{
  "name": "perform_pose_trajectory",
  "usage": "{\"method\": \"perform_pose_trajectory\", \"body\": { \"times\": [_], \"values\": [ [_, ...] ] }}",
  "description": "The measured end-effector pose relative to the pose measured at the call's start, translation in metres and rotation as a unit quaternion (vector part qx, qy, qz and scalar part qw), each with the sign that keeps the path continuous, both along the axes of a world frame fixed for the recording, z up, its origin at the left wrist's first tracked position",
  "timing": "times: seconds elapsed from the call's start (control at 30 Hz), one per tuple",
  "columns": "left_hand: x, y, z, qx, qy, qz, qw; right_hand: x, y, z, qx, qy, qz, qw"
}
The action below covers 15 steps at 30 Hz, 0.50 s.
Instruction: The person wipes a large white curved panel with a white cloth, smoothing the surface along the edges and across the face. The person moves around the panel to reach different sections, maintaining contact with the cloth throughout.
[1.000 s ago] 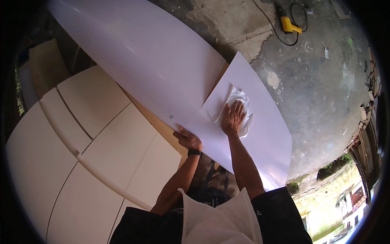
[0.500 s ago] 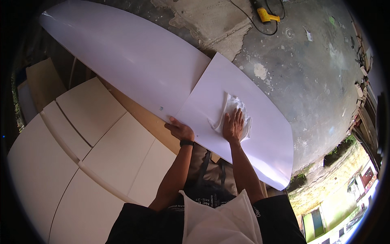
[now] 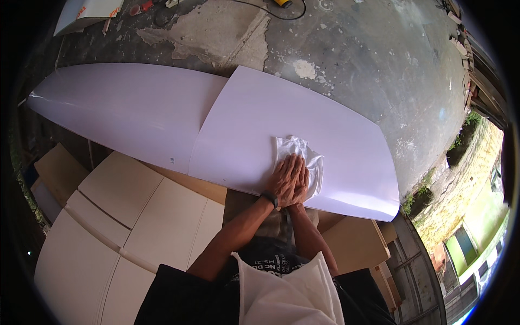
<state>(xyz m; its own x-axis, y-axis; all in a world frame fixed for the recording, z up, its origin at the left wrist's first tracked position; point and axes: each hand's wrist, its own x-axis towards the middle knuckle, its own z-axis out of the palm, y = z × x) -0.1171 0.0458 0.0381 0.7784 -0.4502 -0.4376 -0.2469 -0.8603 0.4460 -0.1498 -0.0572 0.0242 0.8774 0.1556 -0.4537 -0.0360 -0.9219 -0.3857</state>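
Two long, glossy, pale lilac panels lie before me, one tapering panel (image 3: 124,103) reaching left and one wider panel (image 3: 281,108) on the right, with a visible edge where they meet. On the right panel lies a crumpled white cloth (image 3: 313,162). My left hand (image 3: 283,180), with a dark band on its wrist, and my right hand (image 3: 301,188) are close together and partly overlapping on this cloth. Both lie flat with fingers stretched out, pressing it against the panel near its front edge. The palms and the cloth beneath them are hidden.
Cream-coloured boards (image 3: 124,211) are stacked at the lower left. A brown board (image 3: 355,244) lies below the panel's right part. Beyond the panels is a stained concrete floor (image 3: 346,59), with a yellow tool (image 3: 283,2) and its cable at the far edge. A white box (image 3: 86,13) stands far left.
My left hand has left the panel's front edge and joined my right hand on the cloth. The cloth is nearer the front edge. The view has turned, so the panels lie more level.
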Motion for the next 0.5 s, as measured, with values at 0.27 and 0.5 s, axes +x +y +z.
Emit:
{"method": "perform_pose_trajectory", "body": {
  "times": [0.27, 0.5],
  "values": [
    [0.007, -0.005, -0.007, -0.048, 0.068, 0.033, 0.996, 0.009, -0.009, -0.014, 0.001, -0.001, 0.002, 1.000],
    [0.010, -0.002, -0.026, -0.062, 0.097, 0.001, 0.993, 0.015, -0.008, -0.023, 0.008, 0.013, -0.005, 1.000]
  ]
}}
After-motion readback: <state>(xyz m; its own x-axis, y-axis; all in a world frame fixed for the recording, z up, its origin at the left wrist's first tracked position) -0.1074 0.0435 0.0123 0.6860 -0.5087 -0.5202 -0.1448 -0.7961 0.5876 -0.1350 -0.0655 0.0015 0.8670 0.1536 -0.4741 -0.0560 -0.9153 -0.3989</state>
